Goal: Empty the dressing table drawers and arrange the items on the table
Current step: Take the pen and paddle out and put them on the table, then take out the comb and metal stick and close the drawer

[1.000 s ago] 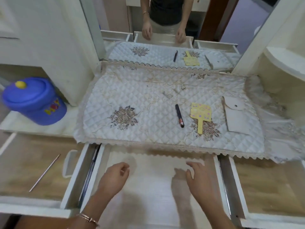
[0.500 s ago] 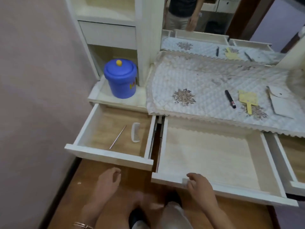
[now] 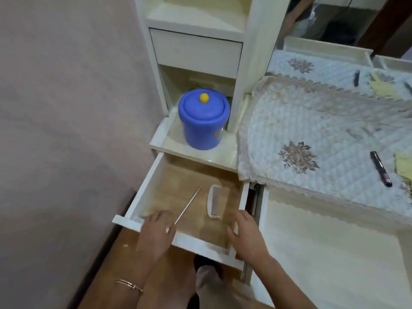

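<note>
Both your hands hang over the front edge of the open left drawer (image 3: 146, 188), and neither holds anything. Your left hand (image 3: 156, 233) lies with relaxed fingers across the drawer front, its thumb just beside the near end of a thin metal rod (image 3: 189, 205); whether it touches the rod is not clear. Your right hand (image 3: 245, 235) is spread wide at the drawer's right front corner, near a white comb (image 3: 215, 201). Rod and comb lie side by side on the drawer's wooden floor, apart from each other. The middle drawer (image 3: 323, 253) stands open to the right. On the tabletop a black pen (image 3: 380, 168) rests on the quilted cloth (image 3: 312, 130), and a blue lidded bucket (image 3: 202, 126) stands on the ledge behind the left drawer.
</note>
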Tool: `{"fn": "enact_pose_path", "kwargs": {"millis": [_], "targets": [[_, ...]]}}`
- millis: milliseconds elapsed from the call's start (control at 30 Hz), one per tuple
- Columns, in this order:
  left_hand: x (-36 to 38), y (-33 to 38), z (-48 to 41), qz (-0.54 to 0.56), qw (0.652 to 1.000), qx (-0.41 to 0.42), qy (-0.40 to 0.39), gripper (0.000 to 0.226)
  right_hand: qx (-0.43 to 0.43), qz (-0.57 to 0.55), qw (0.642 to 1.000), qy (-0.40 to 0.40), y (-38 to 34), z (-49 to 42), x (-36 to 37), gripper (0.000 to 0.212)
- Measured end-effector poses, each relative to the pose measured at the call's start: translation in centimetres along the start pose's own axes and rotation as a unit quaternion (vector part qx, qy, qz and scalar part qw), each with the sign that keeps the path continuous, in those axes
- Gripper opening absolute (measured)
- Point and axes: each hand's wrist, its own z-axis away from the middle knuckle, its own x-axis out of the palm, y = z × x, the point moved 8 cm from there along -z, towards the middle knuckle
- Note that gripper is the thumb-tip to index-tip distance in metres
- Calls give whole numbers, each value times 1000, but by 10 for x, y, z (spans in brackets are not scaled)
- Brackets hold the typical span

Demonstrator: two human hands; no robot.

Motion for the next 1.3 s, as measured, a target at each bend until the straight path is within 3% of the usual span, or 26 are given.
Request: {"fn": "enact_pose_path", "kwargs": {"millis": [133,267,367,500,733,900,967,1100,1300], "targets": [[26,12,-50,-83,993,4,-89,53,18,6,997,-78,-13,-50,29,50],[50,17,-80,-158,974,-14,-164,44,106,-6,987,-119,2,-84,59,52],[64,11,-98,-158,971,-23,-181,38,200,-27,974,-99,19,-101,72,51],[77,2,-111,-114,977,-29,-176,32,313,-62,945,-72,33,-110,85,67],[69,8,-127,-139,973,26,-185,25,394,-122,911,-13,38,-117,96,65],[46,8,-134,-117,972,77,-189,19,360,-115,926,-24,31,-114,96,22],[36,8,-130,-65,973,84,-206,11,319,-161,934,-11,20,-104,88,20],[15,39,-117,4,967,136,-216,27,250,-221,938,89,4,-71,41,21],[5,158,-106,123,951,221,-180,8,238,-300,893,236,28,-20,-43,10]]}}
